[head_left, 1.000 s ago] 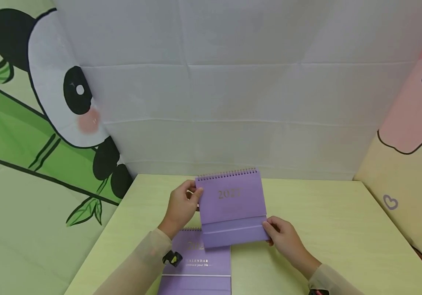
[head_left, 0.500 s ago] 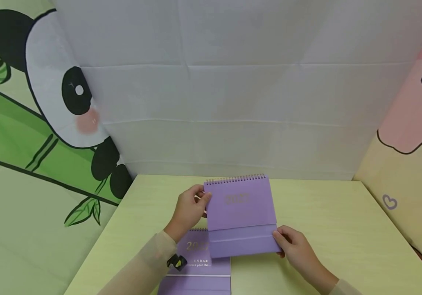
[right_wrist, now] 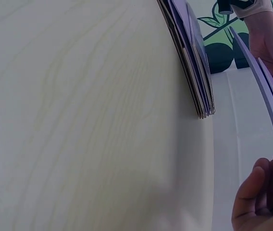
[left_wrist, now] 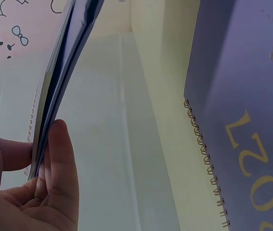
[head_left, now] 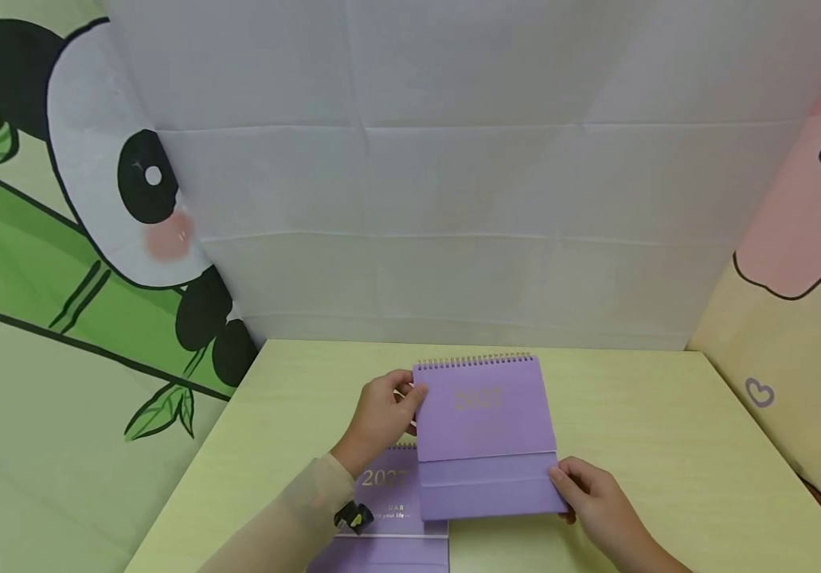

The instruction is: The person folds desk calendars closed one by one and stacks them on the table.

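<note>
A purple spiral-bound desk calendar (head_left: 485, 430), marked with a gold year, is held up over the table. My left hand (head_left: 381, 414) pinches its upper left edge, thumb in front and fingers behind. At its lower right corner, my right hand (head_left: 592, 493) pinches the edge. Seen edge-on in the left wrist view, the held calendar (left_wrist: 64, 72) is thin, with pages behind the cover. A matching calendar (head_left: 396, 553) lies below, partly covered by the held one and my left arm. The right wrist view shows it as the top of a stack of calendars (right_wrist: 192, 62).
The pale yellow table (head_left: 668, 446) runs back to a white cloth (head_left: 453, 183). A panda-print cloth (head_left: 95, 159) hangs on the left and a pink and yellow printed cloth (head_left: 797, 239) on the right. A dark device (head_left: 353, 517) sits on my left wrist.
Both hands have carried the held calendar to the right and down toward me. More of the year on the lower calendar now shows. The lower calendar has stayed in place.
</note>
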The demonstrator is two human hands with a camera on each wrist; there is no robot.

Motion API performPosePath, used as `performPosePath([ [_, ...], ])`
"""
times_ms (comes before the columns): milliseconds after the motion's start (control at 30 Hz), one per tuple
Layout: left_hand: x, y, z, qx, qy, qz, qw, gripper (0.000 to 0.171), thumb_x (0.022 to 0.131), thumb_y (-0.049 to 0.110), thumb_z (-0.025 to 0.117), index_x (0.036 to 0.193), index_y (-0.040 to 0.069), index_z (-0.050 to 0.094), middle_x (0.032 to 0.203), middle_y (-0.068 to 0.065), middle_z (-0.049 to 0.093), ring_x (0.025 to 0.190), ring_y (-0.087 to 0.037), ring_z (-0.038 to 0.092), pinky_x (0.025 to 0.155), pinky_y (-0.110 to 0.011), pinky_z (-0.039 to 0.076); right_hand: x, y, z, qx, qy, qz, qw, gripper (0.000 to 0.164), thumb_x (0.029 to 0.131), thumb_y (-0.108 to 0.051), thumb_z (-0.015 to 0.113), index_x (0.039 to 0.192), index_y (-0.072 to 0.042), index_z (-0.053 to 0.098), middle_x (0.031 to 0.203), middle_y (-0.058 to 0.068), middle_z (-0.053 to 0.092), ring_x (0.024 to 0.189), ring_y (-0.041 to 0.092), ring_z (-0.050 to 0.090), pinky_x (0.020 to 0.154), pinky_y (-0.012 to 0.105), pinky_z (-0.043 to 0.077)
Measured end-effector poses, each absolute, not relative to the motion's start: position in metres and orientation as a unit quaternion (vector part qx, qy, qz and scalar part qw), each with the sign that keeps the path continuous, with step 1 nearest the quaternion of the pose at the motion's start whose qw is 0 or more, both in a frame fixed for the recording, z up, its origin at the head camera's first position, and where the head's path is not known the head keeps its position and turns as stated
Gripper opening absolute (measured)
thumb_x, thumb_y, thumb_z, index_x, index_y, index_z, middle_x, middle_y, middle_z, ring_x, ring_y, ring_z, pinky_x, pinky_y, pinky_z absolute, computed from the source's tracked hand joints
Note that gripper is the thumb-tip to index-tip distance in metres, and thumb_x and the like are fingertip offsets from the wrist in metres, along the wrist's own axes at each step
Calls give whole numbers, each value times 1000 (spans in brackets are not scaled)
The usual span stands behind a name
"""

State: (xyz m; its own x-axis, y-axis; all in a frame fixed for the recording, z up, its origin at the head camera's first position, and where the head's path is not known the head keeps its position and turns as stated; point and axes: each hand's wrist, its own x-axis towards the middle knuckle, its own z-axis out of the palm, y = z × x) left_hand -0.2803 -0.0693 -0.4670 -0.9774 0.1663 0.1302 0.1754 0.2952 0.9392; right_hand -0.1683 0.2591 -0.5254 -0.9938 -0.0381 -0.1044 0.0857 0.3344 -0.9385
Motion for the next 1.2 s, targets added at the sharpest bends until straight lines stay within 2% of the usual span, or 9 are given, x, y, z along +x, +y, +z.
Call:
performPosePath([
  [133,-276,-67,-466,-112,-805,-583,-7,24,116,9,73,130,-11,76,101,-15,69,67,-16,77,64,-39,72,-162,264,-524,6,816,-575,58,28,123,-15,62,104,4,68,78,0,61,72,11,60,68,26,53],
  [433,-272,-67,-467,-117,-802,-585,-21,27,116,12,75,131,-12,75,100,-14,69,64,-17,78,65,-44,73,-155,269,-528,-17,819,-570,63,27,124,-11,57,107,7,69,78,-1,61,70,9,60,67,26,52],
  [700,-270,-68,-469,-119,-808,-577,-25,25,115,14,76,127,-9,77,98,-12,68,67,-16,78,63,-39,72,-148,267,-528,-13,818,-571,72,29,124,-14,59,106,6,69,76,-2,61,70,9,61,68,26,52],
  [967,-267,-66,-470,-118,-808,-577,-27,29,115,13,76,131,-11,77,98,-12,69,67,-16,79,65,-44,73,-145,272,-536,-44,822,-566,47,26,123,-7,57,106,8,69,74,1,60,68,8,59,64,26,51],
  [1200,-266,-65,-473,-118,-806,-579,-29,30,115,13,77,132,-11,77,98,-13,69,69,-15,79,68,-52,74,-142,271,-534,-28,818,-573,49,27,123,-10,60,102,5,69,74,-5,58,69,8,60,65,26,53],
])
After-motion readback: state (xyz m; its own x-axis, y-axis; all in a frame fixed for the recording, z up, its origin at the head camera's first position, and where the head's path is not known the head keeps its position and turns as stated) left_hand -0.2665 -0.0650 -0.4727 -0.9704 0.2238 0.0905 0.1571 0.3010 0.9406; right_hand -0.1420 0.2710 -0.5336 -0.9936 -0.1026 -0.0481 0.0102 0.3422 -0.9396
